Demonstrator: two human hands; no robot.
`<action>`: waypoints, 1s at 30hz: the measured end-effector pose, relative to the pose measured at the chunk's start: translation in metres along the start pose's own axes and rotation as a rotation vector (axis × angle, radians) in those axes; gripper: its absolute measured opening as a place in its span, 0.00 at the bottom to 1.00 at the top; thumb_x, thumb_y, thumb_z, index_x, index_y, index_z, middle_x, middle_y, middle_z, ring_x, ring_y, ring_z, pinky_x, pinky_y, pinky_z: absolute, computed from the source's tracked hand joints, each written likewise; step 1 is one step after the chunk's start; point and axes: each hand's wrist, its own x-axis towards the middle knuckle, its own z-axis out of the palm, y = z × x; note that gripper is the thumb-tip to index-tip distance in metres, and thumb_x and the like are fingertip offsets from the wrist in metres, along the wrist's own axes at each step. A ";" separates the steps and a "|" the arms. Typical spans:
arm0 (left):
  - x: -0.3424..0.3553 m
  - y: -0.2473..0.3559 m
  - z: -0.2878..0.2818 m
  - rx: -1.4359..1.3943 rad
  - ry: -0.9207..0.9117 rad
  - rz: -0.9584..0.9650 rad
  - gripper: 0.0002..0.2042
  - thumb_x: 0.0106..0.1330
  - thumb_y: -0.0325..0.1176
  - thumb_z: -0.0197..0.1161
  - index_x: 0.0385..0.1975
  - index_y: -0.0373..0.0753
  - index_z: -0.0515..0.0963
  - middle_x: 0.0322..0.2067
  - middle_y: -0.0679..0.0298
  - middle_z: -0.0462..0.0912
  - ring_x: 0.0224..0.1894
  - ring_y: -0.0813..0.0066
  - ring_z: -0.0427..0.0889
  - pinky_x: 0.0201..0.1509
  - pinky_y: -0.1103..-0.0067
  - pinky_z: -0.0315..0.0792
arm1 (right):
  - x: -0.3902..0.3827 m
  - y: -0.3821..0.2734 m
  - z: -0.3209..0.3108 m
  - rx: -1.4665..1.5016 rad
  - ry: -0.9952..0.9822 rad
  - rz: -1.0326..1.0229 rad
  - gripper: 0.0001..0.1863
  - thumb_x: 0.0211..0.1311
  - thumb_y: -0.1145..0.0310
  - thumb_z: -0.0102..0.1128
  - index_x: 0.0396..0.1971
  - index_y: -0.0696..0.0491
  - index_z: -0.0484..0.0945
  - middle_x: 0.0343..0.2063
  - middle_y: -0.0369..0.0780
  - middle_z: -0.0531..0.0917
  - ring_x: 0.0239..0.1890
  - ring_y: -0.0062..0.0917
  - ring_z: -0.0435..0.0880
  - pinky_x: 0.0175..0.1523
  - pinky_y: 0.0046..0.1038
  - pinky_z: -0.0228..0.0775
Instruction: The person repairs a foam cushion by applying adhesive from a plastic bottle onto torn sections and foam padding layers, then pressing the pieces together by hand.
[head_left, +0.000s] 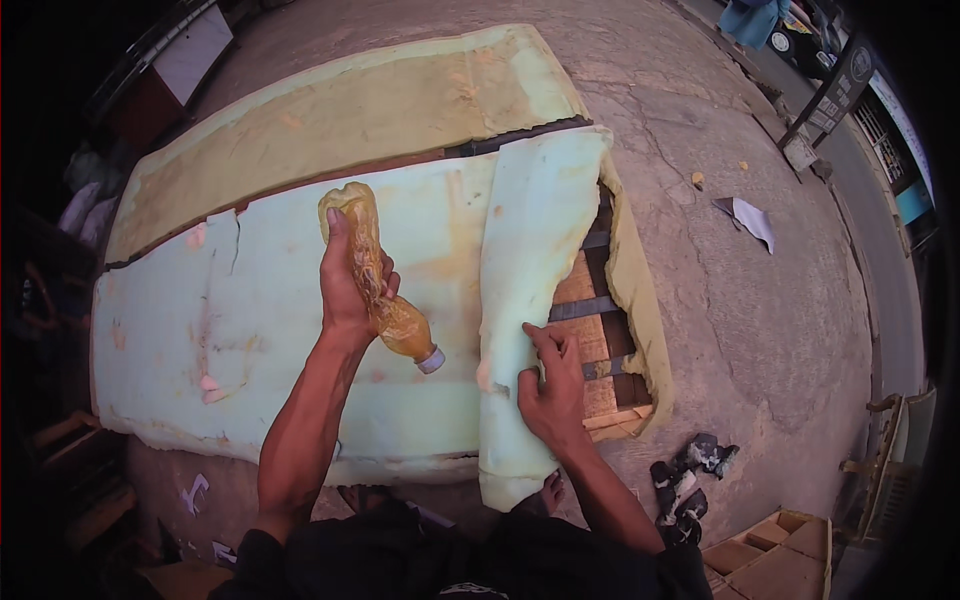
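Note:
My left hand [347, 275] is wrapped round a clear plastic bottle [404, 328] with yellow-brown liquid inside. The bottle is tilted, its pale cap pointing down and to the right, above a wide pale green foam sheet [400, 420]. At the sheet's right end the foam is folded back into a flap [540, 220]. My right hand [556, 385] lies against this flap, index finger stretched out and thumb apart, the other fingers loosely bent. Past the flap, dark webbing straps [585, 308] and a wooden board [578, 285] show through an opening edged with ragged yellowish foam [640, 320].
A second foam-covered panel [340, 115] lies along the far side. On the concrete ground to the right are a torn sheet [750, 222] and dark crumpled scraps [690, 480]. A wooden frame [775, 560] stands at the lower right. A signpost [840, 90] stands by the road.

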 end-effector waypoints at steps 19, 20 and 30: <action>-0.021 0.084 -0.027 -0.339 0.023 0.238 0.29 0.73 0.66 0.52 0.39 0.40 0.72 0.15 0.70 0.62 0.12 0.81 0.61 0.15 0.81 0.61 | 0.006 -0.072 0.045 0.870 -0.737 0.333 0.46 0.74 0.61 0.61 0.80 0.49 0.41 0.60 0.47 0.73 0.63 0.35 0.75 0.66 0.42 0.71; -0.022 0.083 -0.028 -0.314 0.046 0.253 0.27 0.73 0.66 0.52 0.37 0.43 0.70 0.14 0.70 0.61 0.12 0.81 0.61 0.14 0.81 0.61 | 0.003 -0.078 0.044 1.117 -0.747 0.420 0.45 0.73 0.65 0.59 0.81 0.48 0.41 0.57 0.44 0.74 0.59 0.31 0.75 0.63 0.40 0.72; -0.024 0.059 -0.016 -0.194 0.052 0.261 0.26 0.74 0.66 0.50 0.37 0.44 0.69 0.16 0.70 0.64 0.14 0.81 0.63 0.15 0.81 0.62 | -0.003 -0.093 0.041 1.561 -0.712 0.656 0.48 0.65 0.77 0.54 0.81 0.45 0.40 0.51 0.36 0.70 0.53 0.24 0.72 0.61 0.40 0.72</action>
